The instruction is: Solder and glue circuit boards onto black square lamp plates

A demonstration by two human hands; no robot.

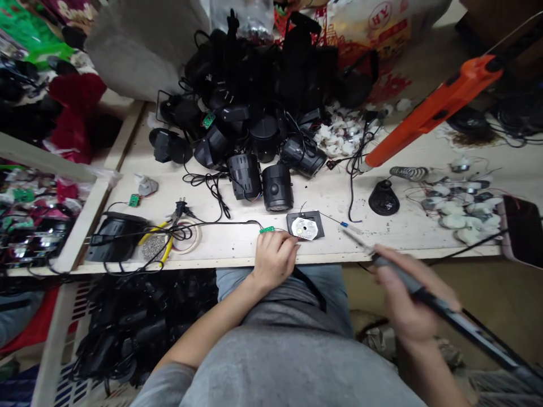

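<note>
My left hand [275, 259] rests at the table's front edge, fingers closed on a small green circuit board [267, 229] with a black cord running off to the left. Right beside those fingers, a white round-cornered LED plate [304, 228] lies on a dark rectangular block [319, 220]. A soldering iron [394, 265] is gripped in my right hand [409, 308], its tip pointing up and left. Near that tip, a small blue component [344, 224] sits on thin leads. What lies under my left fingertips is hidden.
Black lamp housings [278, 186] pile up behind. An orange tool [432, 113] slants over the right side, above a black stand [384, 198] and white parts with wires [466, 203]. At left are yellow-handled pliers [167, 251], a tape roll [190, 237] and another housing [116, 237].
</note>
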